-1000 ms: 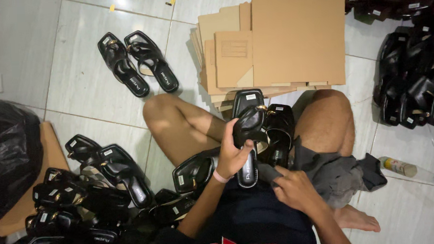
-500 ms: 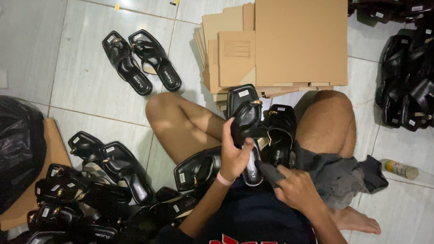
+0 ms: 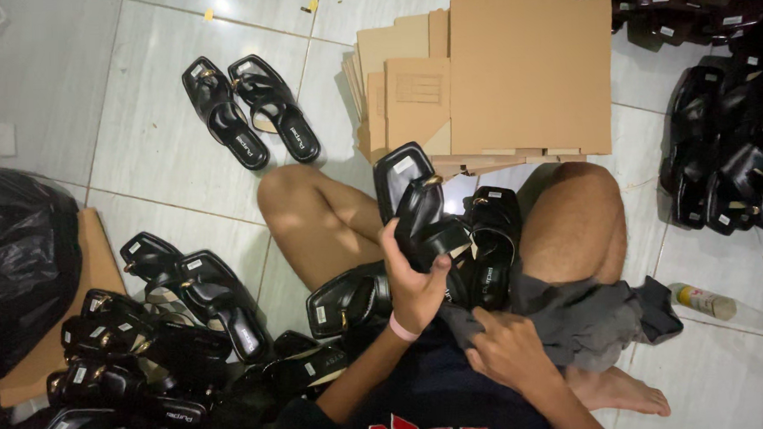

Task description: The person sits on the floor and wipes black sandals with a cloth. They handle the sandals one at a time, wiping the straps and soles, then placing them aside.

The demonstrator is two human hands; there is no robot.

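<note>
The left hand point(image 3: 415, 286) has its fingers closed around a black square-toed sandal point(image 3: 415, 206), raised upright over the person's lap, just in front of the stack of flat cardboard box blanks point(image 3: 525, 71). The right hand point(image 3: 508, 352) rests lower, nearer the body than that stack, fingers curled on a dark grey cloth point(image 3: 587, 317) draped over the thigh; whether it truly grips the cloth I cannot tell. Judging by the layout, the work looks early: only one finished-looking pair point(image 3: 248, 110) lies set apart on the tiled floor point(image 3: 152, 156), left of the cardboard stack, and no box is folded yet. A big heap of sandals point(image 3: 147, 353) waits well left of and nearer than the stack, and more point(image 3: 730, 148) are piled on its right. A second sandal point(image 3: 493, 244) in the lap and a black plastic bag point(image 3: 19, 265) crowd the space.
</note>
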